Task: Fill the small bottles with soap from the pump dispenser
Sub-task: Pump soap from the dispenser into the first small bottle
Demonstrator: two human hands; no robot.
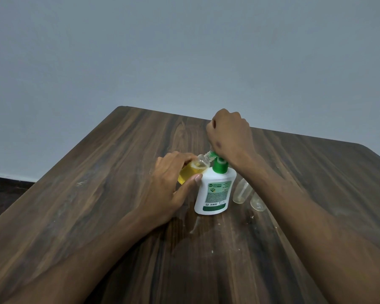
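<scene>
A white soap dispenser (214, 191) with a green pump head stands upright in the middle of the wooden table (97, 194). My left hand (169, 183) grips a small clear bottle (193, 170) holding yellow soap, tilted with its mouth at the green nozzle. My right hand (228, 134) is curled into a fist and its heel presses down on the pump head. Two small clear bottles (241, 191) (258, 202) stand right of the dispenser, partly hidden by my right forearm.
A wet smear of spilled liquid (193, 227) lies on the table in front of the dispenser. The table's far edge meets a plain grey wall (184, 51). Dark floor (2, 194) shows at the left beyond the table edge.
</scene>
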